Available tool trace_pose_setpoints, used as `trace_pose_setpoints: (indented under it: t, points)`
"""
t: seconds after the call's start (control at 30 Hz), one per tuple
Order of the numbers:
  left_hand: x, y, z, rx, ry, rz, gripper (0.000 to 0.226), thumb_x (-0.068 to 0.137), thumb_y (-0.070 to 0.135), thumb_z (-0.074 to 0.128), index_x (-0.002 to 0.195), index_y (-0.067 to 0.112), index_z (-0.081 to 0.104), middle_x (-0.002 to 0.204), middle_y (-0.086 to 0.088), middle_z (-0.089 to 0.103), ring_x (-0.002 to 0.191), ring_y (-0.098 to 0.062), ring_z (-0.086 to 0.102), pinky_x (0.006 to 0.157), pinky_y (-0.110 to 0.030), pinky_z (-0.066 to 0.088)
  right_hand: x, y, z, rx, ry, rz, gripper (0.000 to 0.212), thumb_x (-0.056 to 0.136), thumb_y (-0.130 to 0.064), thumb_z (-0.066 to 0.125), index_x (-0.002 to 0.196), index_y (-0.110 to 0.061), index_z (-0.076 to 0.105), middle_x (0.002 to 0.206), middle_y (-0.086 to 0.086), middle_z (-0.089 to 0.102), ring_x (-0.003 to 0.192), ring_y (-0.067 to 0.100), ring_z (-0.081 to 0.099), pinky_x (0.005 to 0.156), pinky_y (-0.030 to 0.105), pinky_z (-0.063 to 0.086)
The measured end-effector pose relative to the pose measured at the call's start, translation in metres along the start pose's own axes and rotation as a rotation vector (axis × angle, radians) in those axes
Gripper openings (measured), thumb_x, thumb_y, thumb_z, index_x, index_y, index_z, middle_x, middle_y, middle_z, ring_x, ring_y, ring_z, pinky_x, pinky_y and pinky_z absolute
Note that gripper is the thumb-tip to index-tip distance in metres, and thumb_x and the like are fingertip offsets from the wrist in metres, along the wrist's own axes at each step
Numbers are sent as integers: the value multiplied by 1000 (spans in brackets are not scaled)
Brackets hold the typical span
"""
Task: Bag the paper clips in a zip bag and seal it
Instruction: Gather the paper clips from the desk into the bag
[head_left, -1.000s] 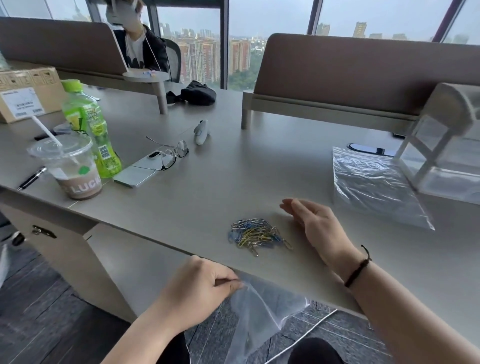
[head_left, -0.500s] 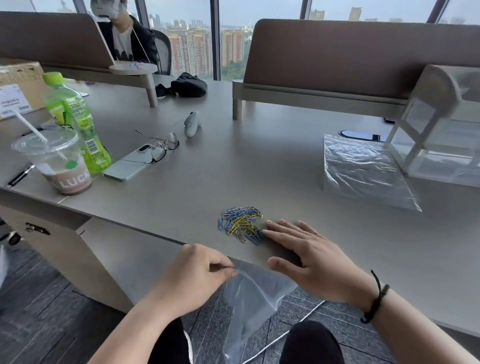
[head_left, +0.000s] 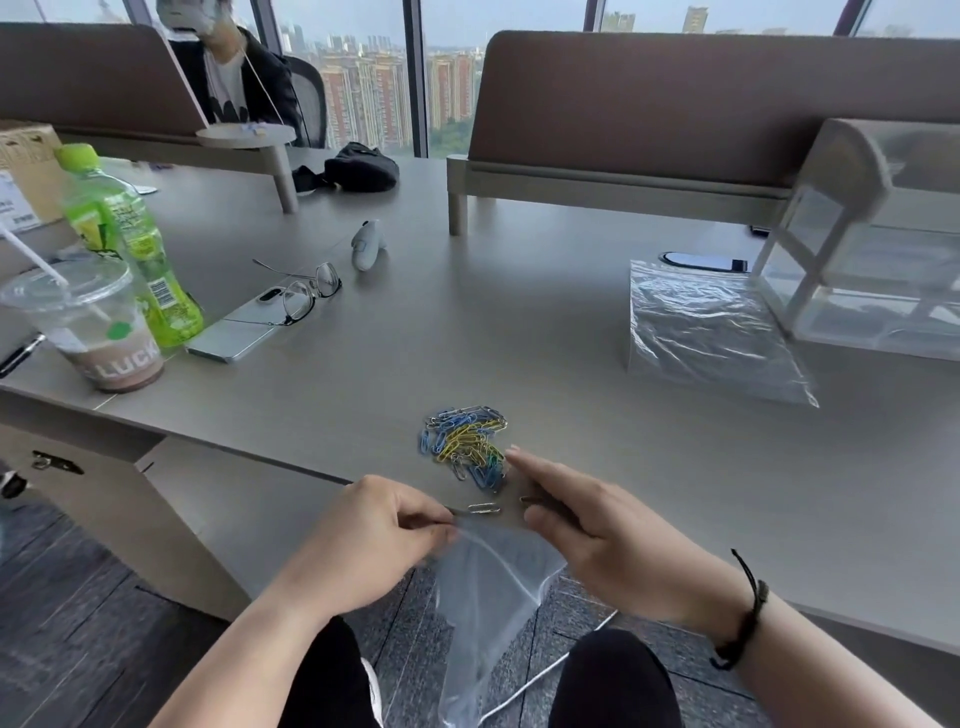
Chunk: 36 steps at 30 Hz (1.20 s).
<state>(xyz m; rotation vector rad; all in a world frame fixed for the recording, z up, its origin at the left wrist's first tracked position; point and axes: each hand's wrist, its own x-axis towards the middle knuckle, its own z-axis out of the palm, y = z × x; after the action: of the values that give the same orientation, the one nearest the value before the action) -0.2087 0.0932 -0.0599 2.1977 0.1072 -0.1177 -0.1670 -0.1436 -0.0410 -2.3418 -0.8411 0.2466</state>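
Step in hand: getting the bag's mouth under the table's near edge so the clips can be swept in. Nothing bagged yet, as far as shows.

Left hand (head_left: 379, 540): closed in a pinch on one lip of the clear, crinkled plastic zip bag (head_left: 488, 613), held just below the near edge of the grey table (head_left: 519, 338). The bag hangs down between the knees, slack; no clips visible inside.

Middle: heap of small wire paper clips (head_left: 467, 447), blue, yellow and bare silver, tangled in a loose pile close to the near edge. One silver clip (head_left: 484, 508) lies apart from the heap, right at the edge, just above the bag's mouth.

Right hand (head_left: 597, 535): fingers loosely extended, index tip touching or just beside the heap's near side, lower fingers at the bag's other lip. Whether it actually grips that lip, cannot tell.

Next move, judged: the mouth needs spreading wider and holding flush under the edge, then a steady drag of the heap over the lip. Light clips scatter easily; some could miss and drop to the floor.
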Motion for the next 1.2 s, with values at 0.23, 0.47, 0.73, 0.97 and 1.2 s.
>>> trace_pose_setpoints:
  t: [0.23, 0.47, 0.73, 0.97, 1.2]
  points:
    - [1, 8, -5, -125, -92, -65, 7, 83, 14, 78, 77, 17, 80, 63, -11, 74, 54, -19, 67, 72, -51, 59, 33, -12, 2, 1166, 333, 338, 28, 102, -5, 44, 116, -12, 66, 119, 7, 72, 114, 14, 66, 90, 24, 56]
    - [-2, 12, -8, -106, -119, -75, 9, 79, 19, 82, 78, 11, 79, 71, -8, 78, 68, -20, 73, 84, -47, 60, 42, -18, 10, 1110, 434, 315, 29, 102, -12, 44, 95, -2, 70, 99, 20, 73, 94, 29, 69, 90, 33, 54]
    - [-4, 14, -9, -171, -117, -86, 14, 77, 17, 84, 78, 4, 77, 73, -15, 77, 68, -21, 69, 86, -52, 58, 36, -33, 18, 1087, 139, 247, 38, 103, -24, 43, 94, -2, 71, 86, 18, 70, 85, 30, 64, 86, 41, 53]
    - [-4, 13, -10, -195, -126, -59, 13, 77, 15, 83, 77, 4, 76, 71, -15, 76, 65, -18, 67, 80, -43, 59, 30, -34, 12, 1179, 29, 275, 41, 102, -26, 45, 98, 6, 70, 90, 22, 71, 89, 34, 66, 97, 46, 50]
    - [-5, 11, -10, -179, -119, -31, 12, 78, 18, 83, 73, 9, 77, 66, -7, 75, 60, -12, 66, 71, -29, 55, 79, -22, -4, 1147, 319, 193, 41, 103, -24, 43, 85, -1, 71, 84, 21, 71, 82, 31, 67, 90, 39, 53]
